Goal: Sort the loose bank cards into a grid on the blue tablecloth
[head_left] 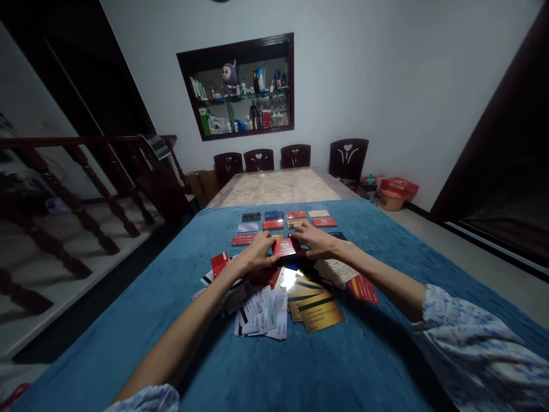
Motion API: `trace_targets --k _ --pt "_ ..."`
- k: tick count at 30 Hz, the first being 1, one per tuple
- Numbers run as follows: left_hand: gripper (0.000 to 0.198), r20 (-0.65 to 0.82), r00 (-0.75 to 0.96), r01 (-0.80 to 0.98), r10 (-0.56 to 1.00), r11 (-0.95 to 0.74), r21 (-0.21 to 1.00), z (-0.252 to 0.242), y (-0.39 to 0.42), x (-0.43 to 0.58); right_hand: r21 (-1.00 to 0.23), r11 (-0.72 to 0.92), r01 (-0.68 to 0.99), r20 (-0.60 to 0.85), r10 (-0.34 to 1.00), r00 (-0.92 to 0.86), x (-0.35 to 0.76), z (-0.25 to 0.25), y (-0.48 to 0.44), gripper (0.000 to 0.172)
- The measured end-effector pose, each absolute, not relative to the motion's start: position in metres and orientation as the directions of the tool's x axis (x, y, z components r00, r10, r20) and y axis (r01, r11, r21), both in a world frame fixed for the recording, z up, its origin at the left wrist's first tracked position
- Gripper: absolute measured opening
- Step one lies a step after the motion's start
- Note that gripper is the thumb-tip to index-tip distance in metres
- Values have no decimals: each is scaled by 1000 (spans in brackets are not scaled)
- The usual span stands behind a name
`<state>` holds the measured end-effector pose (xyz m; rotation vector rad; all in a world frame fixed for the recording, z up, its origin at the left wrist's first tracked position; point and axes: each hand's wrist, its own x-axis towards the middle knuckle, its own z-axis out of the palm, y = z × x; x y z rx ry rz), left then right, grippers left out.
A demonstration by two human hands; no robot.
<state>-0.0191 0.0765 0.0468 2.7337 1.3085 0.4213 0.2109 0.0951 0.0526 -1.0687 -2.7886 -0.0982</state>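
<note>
A red card stack point(283, 248) is gripped by its two sides, between my left hand point(261, 250) and my right hand point(312, 241). The fingers of each hand are closed against it. Rows of cards lie beyond the hands, among them a red card point(324, 221), a blue card point(274, 215) and a white card point(247, 228). Nearer to me is a loose pile with gold cards point(321, 313), white cards point(253, 312) and a red card point(363, 289). My forearms and hands cover part of the pile and some of the rows.
A blue cloth point(163, 309) covers the near part of the long table, whose marble-patterned top point(278, 186) shows beyond. Dark chairs point(295, 157) stand around the far end. A wooden railing point(86, 166) runs along the left, and an orange bucket point(392, 197) sits on the floor to the right.
</note>
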Motion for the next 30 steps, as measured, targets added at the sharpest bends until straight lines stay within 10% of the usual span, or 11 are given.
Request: trace_targets --k 30 --pt "23 168 695 697 699 -713 77 53 164 78 46 568 822 99 816 -569 294 60 138 22"
